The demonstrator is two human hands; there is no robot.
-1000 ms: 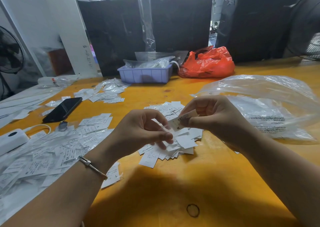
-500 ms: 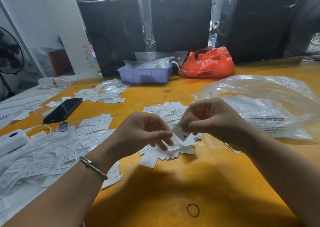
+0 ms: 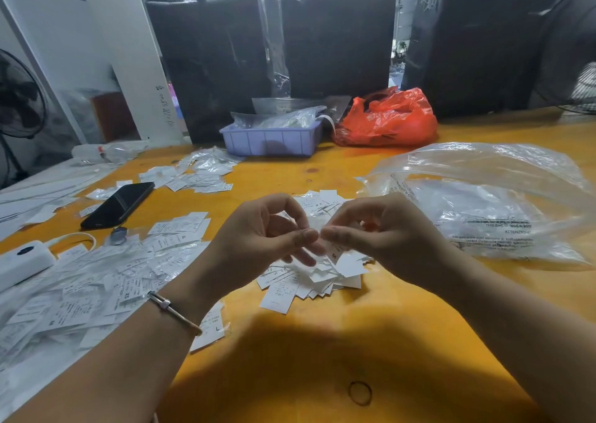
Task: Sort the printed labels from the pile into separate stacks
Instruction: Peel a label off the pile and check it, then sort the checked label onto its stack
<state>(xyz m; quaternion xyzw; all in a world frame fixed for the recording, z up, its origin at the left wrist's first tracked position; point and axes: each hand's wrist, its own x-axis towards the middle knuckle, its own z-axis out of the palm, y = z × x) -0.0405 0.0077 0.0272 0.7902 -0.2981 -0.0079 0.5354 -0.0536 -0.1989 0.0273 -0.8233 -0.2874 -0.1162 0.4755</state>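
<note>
Both hands over the pile [image 3: 309, 277] mid-bench [image 3: 322, 358]. Left hand [image 3: 258, 245] and right hand [image 3: 383, 232] meet fingertip to fingertip, both curled; right pinches a label [image 3: 335, 255] hanging just above the pile. What the left grips I cannot tell. I judge the labels feather-light, limp, slick, prone to cling together: take one by an edge or corner. Readable left of the pile: "XS", "XL", "L". Clear bag [image 3: 483, 216] right of the pile reads "THIS BAG IS NOT A TOY".

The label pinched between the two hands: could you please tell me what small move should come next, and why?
Probably draw the label clear with the right hand and read its size. Both hands' fingers meet over the pile, hiding the print.
</note>
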